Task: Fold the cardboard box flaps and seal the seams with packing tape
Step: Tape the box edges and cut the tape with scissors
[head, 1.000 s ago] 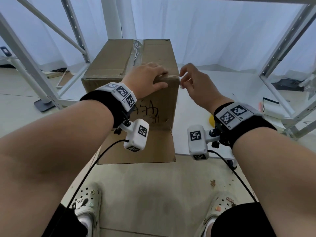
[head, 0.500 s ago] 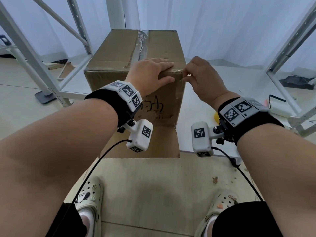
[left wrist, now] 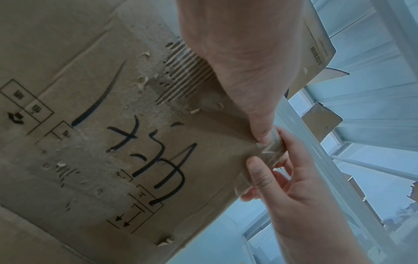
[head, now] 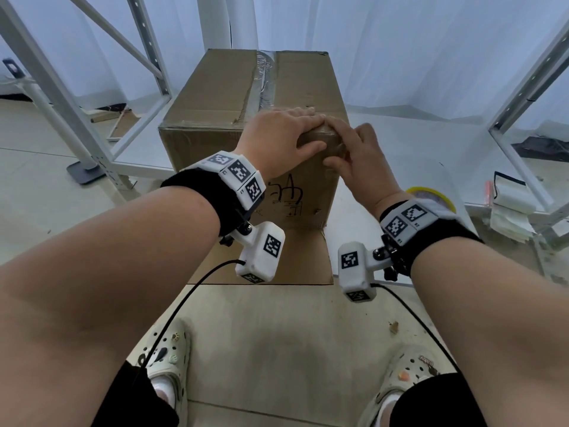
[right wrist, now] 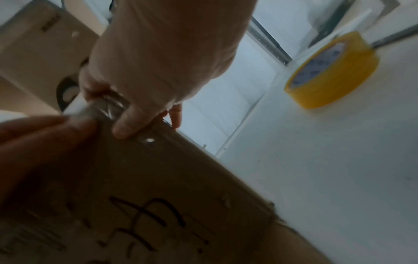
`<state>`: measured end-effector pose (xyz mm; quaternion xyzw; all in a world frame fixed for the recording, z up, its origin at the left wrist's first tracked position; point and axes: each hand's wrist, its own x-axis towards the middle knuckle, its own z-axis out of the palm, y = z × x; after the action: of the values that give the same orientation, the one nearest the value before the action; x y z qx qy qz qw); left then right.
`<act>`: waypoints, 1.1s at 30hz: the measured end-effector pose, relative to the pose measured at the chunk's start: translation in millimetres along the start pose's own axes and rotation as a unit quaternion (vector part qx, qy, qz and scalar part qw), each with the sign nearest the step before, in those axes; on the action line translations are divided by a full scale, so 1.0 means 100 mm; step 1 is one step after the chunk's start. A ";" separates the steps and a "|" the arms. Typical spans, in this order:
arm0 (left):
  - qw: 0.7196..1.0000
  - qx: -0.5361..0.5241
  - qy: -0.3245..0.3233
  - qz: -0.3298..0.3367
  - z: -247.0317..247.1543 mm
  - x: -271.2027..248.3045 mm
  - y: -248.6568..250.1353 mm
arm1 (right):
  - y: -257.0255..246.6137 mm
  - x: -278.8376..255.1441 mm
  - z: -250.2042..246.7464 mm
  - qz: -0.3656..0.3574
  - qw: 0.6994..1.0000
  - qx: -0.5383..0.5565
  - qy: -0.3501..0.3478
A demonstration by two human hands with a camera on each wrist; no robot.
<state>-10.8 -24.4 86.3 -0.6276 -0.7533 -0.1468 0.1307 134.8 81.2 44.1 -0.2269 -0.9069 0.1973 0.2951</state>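
1. Head view: your left hand (head: 281,140) lay flat over the near right top corner of the cardboard box (head: 221,97) on the white table (head: 385,143), fingers straight, thumb down the front face. Your right hand (head: 358,158) pressed that corner from the side.
2. Left wrist view: your thumb and your right hand's fingers (left wrist: 260,176) pinned clear packing tape (left wrist: 272,150) over the corner edge.
3. Right wrist view: your right fingers wrapped the taped corner, blurred; a yellow tape roll (right wrist: 332,71) sat well apart on the table.

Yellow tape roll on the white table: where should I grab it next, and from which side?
Grip the yellow tape roll by its outer rim, coming from above. It lies flat on the white table, hole upward, right of the cardboard box, nearest the right hand.
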 end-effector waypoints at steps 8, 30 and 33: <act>1.000 -0.013 -0.014 0.003 -0.07 -0.02 -0.01 | 0.10 0.03 -0.08 -0.019 0.997 0.009 -0.081; 0.998 0.058 -0.024 0.004 0.01 -0.15 -0.16 | 0.08 0.12 -0.02 0.002 0.994 0.096 0.044; 0.997 0.066 -0.023 -0.025 -0.11 -0.35 -0.45 | 0.07 0.12 0.02 -0.003 0.994 0.082 0.067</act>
<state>-48.4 -67.9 80.6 -0.6021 -0.7793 -0.0858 0.1511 127.3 92.9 44.7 -0.2118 -0.8665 0.2548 0.3732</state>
